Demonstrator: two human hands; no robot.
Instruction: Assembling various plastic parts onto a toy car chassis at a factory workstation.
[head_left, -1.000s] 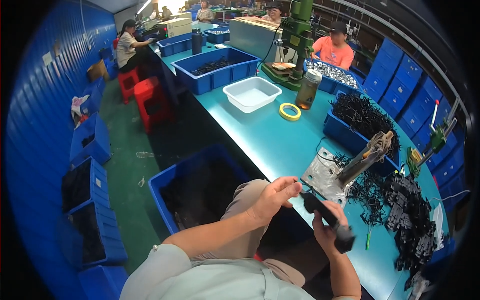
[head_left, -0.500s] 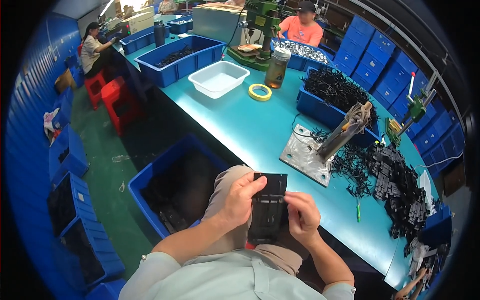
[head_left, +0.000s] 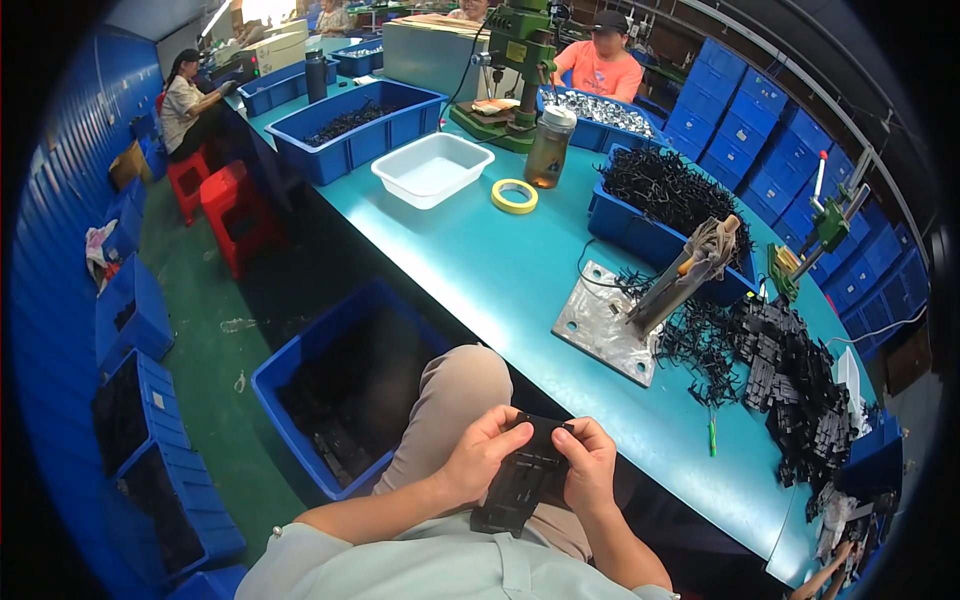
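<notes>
Over my lap is a flat black slotted plastic part (head_left: 518,482), a long rectangle with its lower end toward my belly. My left hand (head_left: 485,457) grips its upper left edge, thumb on the face. On the upper right corner my right hand (head_left: 587,462) pinches it between thumb and fingers. The fingers behind the part are hidden. Left of my knee a blue bin (head_left: 265,378) on the floor holds dark parts. On the teal table (head_left: 440,255) ahead, a metal base plate (head_left: 600,335) carries a slanted post wrapped at its top.
Black strips fill a blue bin (head_left: 610,215); piled black parts (head_left: 790,380) lie at right beside a green pen (head_left: 712,437). A white tray (head_left: 430,190), yellow tape roll (head_left: 514,197), bottle (head_left: 549,150) and green drill press (head_left: 518,70) stand farther back. Two red stools (head_left: 237,215) are left.
Both hands have drawn the black part down toward me. My right hand has gone from its side edge to the upper corner, and my left hand has shifted its grip near the top.
</notes>
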